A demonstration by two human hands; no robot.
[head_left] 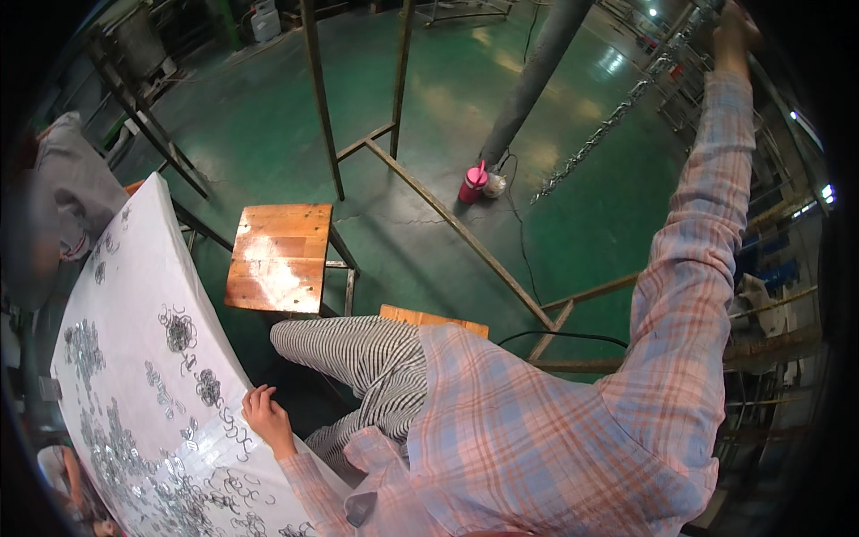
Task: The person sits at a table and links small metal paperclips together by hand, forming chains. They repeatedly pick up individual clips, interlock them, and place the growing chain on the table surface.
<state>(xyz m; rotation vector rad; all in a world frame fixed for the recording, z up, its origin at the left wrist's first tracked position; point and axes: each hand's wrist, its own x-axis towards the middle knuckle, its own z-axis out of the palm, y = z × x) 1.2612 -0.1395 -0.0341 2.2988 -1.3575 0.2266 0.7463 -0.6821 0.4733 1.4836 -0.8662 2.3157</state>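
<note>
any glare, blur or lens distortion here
In the head view, glare whitens part of the wooden seat; in the same head view, pale reflections mottle the green floor, the white tabletop curves, and the right hand near the dark rim looks soft.

Labels, signs — none readable

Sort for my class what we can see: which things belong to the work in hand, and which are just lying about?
Work in hand, it seems:
- silvery chain, upper end near the right hand; grip unclear
- metal pieces on the white-covered table, left hand at its edge

Probably lying about:
- pink tumbler on the floor
- wooden-topped stool
</note>
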